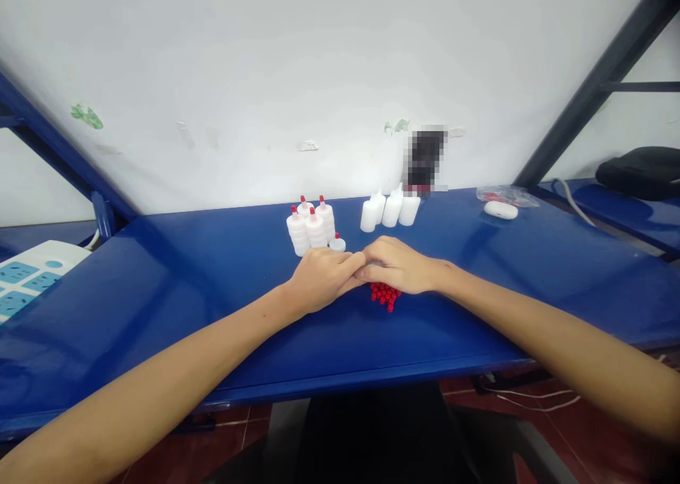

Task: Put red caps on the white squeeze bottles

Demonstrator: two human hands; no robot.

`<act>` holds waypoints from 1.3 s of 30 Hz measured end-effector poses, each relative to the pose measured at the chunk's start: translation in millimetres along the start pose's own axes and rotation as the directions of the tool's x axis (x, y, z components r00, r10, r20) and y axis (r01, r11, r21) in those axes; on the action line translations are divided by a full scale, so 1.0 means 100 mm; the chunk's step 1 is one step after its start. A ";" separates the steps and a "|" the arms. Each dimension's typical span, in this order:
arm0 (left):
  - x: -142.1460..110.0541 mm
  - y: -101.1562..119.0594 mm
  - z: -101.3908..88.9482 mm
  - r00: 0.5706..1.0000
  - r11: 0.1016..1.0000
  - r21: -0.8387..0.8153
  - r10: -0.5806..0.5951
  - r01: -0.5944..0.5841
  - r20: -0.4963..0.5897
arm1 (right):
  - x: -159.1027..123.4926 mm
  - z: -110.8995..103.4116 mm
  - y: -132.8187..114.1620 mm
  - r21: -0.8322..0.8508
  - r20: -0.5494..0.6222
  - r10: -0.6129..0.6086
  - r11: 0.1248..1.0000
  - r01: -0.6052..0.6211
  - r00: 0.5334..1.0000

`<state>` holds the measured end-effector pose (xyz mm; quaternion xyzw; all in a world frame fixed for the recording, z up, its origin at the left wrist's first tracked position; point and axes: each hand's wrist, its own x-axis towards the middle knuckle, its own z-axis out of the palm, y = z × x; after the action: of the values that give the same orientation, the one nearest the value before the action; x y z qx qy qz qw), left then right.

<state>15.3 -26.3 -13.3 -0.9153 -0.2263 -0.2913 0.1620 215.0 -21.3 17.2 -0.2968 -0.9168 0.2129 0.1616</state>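
closely, left hand (325, 277) and right hand (402, 264) meet near red caps (385, 296); grip can't be told.

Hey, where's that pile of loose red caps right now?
In the head view, the red caps lie on the blue table a little right of and below centre, partly hidden by the right hand.

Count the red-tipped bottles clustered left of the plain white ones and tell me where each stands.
4: front left bottle, front right bottle, back left bottle and back right bottle. Others could be hidden behind these.
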 end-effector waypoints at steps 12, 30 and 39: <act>0.01 0.02 0.03 0.995 0.998 0.047 -0.056 0.052 0.083 | -0.02 0.07 0.01 -0.041 -0.147 0.007 0.999 -0.014 0.989; -0.01 -0.11 -0.02 0.935 0.972 -0.147 -0.126 0.183 0.330 | 0.25 0.12 0.36 0.146 -0.441 0.027 0.988 0.042 0.897; 0.00 -0.13 -0.04 0.919 0.925 -0.310 -0.091 0.221 0.384 | 0.36 0.10 0.41 0.055 -0.401 0.147 0.989 -0.137 0.904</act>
<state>6.8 -17.2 -8.4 -0.9458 -0.2705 -0.1649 -0.0709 202.9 27.7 -5.1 -0.3982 -0.8367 0.1699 0.3354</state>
